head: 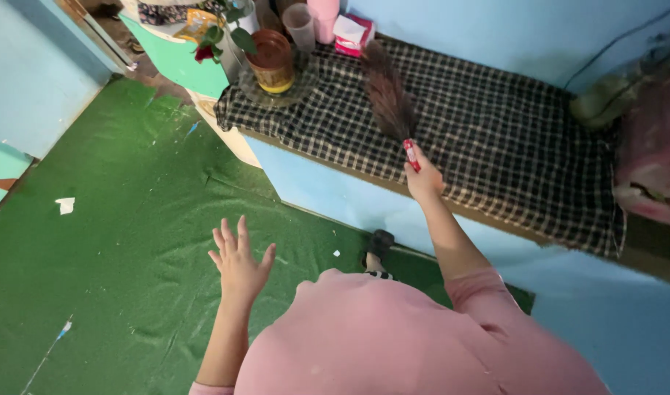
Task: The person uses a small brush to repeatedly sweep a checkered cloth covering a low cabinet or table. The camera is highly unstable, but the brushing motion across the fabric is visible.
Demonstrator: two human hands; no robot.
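Small brush [388, 91], dark bristles w/ red handle, lying across checked cloth [496, 139] near its front edge, bristles aimed toward the far end. Gripped at handle by right hand [425, 179], fingers clamped round it. Left hand [239, 262] well clear of cloth, over green floor [115, 241], fingers spread apart, holding nothing. On cloth's far end: brown pot [273, 60] on glass dish, clear cup [300, 25], pink packet [351, 34].
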